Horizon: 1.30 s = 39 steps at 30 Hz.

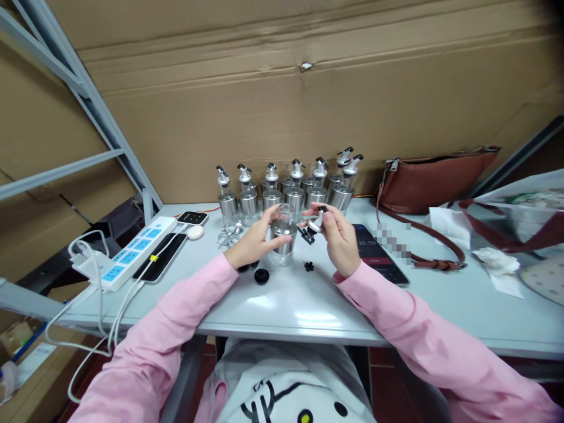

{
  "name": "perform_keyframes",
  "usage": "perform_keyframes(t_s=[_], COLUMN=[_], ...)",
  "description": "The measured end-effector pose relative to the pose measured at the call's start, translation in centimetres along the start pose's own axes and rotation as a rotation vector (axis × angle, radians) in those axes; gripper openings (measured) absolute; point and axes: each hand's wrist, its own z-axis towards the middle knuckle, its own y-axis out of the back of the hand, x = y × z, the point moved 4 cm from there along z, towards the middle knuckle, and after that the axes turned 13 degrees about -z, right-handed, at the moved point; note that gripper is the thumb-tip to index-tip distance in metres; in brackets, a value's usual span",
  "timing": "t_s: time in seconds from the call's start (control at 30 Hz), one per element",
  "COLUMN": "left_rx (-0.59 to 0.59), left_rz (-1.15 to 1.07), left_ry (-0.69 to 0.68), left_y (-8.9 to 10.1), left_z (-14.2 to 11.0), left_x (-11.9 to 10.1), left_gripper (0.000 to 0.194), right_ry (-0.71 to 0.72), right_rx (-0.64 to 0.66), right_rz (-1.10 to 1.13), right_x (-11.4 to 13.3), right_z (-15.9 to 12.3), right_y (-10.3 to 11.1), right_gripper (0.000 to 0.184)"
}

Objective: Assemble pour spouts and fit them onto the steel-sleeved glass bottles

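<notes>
My left hand is wrapped around a glass oil bottle with a steel sleeve, standing upright on the table before me. Its neck has no spout on it. In my right hand is a silver pour spout with a black flip lid, held just right of the bottle's neck and apart from it. Small black parts lie beneath the spout. A black round cap and a small black piece rest nearer the table edge. Silver spout parts are piled left of my left hand.
Several bottles with spouts line the back against cardboard. On the left are a power strip, a phone and white cables. A second phone, a brown bag and crumpled tissue lie to the right.
</notes>
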Motion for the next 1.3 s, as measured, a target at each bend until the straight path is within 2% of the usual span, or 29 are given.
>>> perform_keyframes(t_s=[0.1,0.3,0.47,0.53,0.67,0.83,1.3], left_rx=[0.024,0.015,0.028,0.026,0.017,-0.007,-0.022], left_rz=[0.002,0.062,0.069,0.065,0.044,0.021,0.024], left_ry=[0.009,-0.039,0.059,0.081,0.087,0.083,0.09], left_y=[-1.0,-1.0,-1.5,-1.7,-1.9,-2.1,-2.2], left_z=[-0.3,-0.5,-1.0,-1.2,-1.4,-1.5,-1.6], left_x=[0.0,0.3,0.4,0.4,0.3,0.5,0.8], left_gripper=[0.049,0.043,0.043,0.046,0.048,0.047,0.047], right_ry=[0.026,0.18,0.357,0.396,0.388,0.407,0.416], right_rx=[-0.015,-0.086,-0.163,-0.116,0.077,0.259,0.259], right_rz=[-0.01,-0.088,-0.044,-0.016,-0.015,-0.049,-0.079], right_x=[0.2,1.7,4.3,5.6,7.5,7.5,6.0], right_z=[-0.2,0.1,1.6,2.2,2.9,3.0,2.9], right_y=[0.1,0.4,1.0,0.8,-0.3,-1.7,-2.2], right_gripper=[0.032,0.028,0.027,0.024,0.026,0.026,0.022])
